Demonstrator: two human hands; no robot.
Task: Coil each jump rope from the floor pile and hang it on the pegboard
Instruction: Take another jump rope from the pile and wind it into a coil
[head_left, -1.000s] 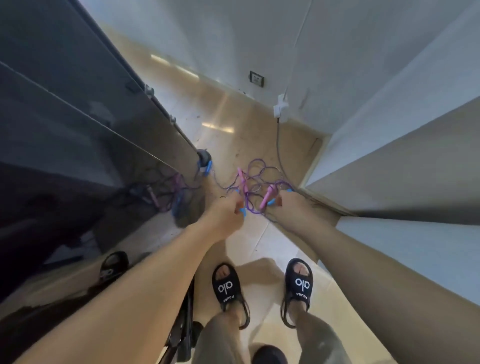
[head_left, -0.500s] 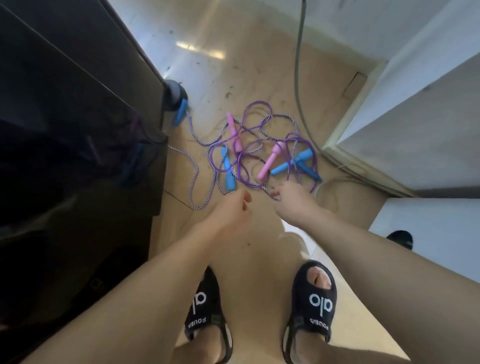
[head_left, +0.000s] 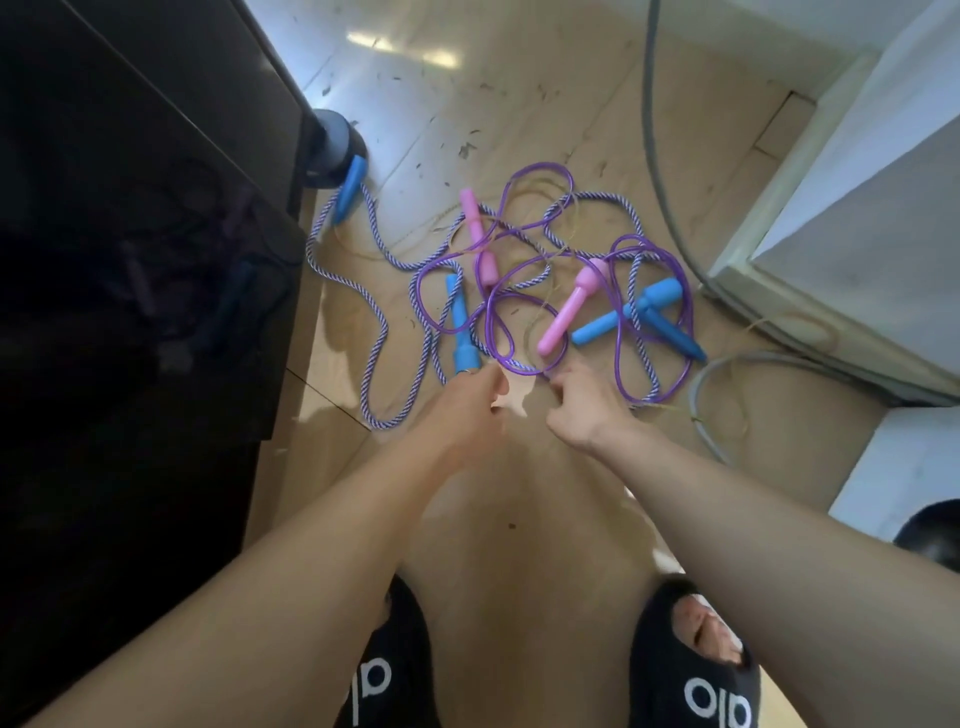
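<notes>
- Tangled pile of purple plastic and blue-white braided jump ropes (head_left: 524, 291) lies on the wooden floor (head_left: 519, 519), near its dark cabinet edge.
- Left hand (head_left: 470, 405) and right hand (head_left: 589, 410) reach down, fingers loosely curled, holding nothing.
- Picking stage, I'd say; next, free one pink plastic handle (head_left: 569, 312).

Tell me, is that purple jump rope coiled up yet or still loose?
Still loose. The purple jump rope sprawls in open loops on the floor, tangled with the striped rope; its pink handles lie apart.
</notes>
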